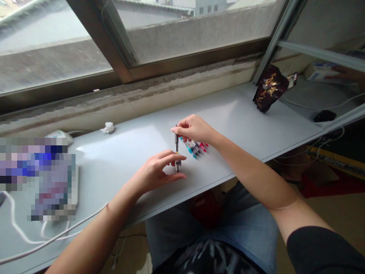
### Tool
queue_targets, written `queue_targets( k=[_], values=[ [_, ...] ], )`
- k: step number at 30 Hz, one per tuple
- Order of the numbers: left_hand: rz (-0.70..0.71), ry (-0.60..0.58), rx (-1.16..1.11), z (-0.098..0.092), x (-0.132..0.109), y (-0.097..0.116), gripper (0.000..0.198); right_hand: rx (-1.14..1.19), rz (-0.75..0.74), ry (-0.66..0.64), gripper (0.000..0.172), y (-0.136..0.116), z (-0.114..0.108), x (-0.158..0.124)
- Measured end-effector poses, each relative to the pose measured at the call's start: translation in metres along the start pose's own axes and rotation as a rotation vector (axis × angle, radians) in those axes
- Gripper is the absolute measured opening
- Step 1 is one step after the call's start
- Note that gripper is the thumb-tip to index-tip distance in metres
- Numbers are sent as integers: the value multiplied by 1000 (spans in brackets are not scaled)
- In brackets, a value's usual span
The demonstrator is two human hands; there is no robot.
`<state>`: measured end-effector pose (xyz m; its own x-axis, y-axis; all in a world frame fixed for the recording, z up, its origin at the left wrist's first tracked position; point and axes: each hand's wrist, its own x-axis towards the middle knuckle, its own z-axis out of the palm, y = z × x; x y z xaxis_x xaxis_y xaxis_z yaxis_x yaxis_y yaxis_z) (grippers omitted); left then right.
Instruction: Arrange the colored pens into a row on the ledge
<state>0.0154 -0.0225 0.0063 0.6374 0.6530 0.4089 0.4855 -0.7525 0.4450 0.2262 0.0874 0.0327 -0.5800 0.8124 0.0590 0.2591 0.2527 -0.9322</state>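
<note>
A pen (176, 146) with a dark grip and a clear lower part stands nearly upright over the desk. My right hand (189, 128) pinches its upper end between thumb and fingers. Around the lower end of the pen is my left hand (159, 167), its thumb and forefinger spread apart on either side; whether a finger touches the pen I cannot tell. Just beyond and to the right, several pens (194, 147) with teal, black and red ends lie side by side on the desk, partly hidden by my right hand.
The grey desk (128, 152) runs below a window. A crumpled white tissue (107, 127) lies near the wall. A dark bag with gold print (269, 89) stands at the right beside a metal frame (273, 45). White cables (57, 243) and blurred-out items occupy the left.
</note>
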Motion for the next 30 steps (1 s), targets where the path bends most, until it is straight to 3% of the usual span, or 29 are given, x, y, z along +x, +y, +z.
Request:
queue_targets(
  k=[8,14,30],
  values=[
    [189,44,247,5,4,9,16,-141,14,-55,38,1,6,-1],
    [126,55,212,2,4,14,18,-145,66,-60,37,-3,5,-2],
    [130,72,207,3,5,11,18,-204,65,-52,37,0,5,0]
  ],
)
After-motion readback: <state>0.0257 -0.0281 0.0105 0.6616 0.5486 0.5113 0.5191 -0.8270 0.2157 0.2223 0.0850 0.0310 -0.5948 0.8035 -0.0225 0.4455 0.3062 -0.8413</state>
